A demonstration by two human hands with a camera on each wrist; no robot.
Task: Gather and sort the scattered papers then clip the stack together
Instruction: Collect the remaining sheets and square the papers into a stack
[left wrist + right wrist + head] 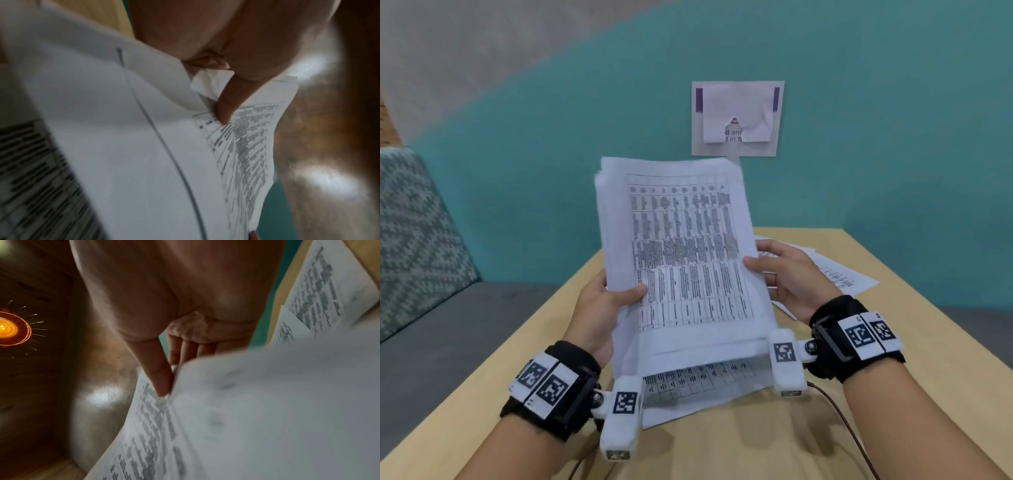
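A thick stack of printed papers (681, 253) with a table on its top sheet stands nearly upright above the wooden table (722, 445). My left hand (613, 298) pinches its left edge, thumb on the front. My right hand (774, 270) pinches the right edge, thumb on the front and fingers behind. The left wrist view shows my thumb pressing the stack of papers (144, 146); the right wrist view shows my thumb on the stack (246, 418). One loose sheet (705, 387) lies flat under the stack. More loose sheets (839, 274) lie at the far right. No clip is visible.
A grey sofa with a patterned cushion (417, 233) stands left of the table. A teal wall (859, 137) with a taped paper notice (738, 118) rises behind. A brown cable (846, 421) runs over the table near my right wrist.
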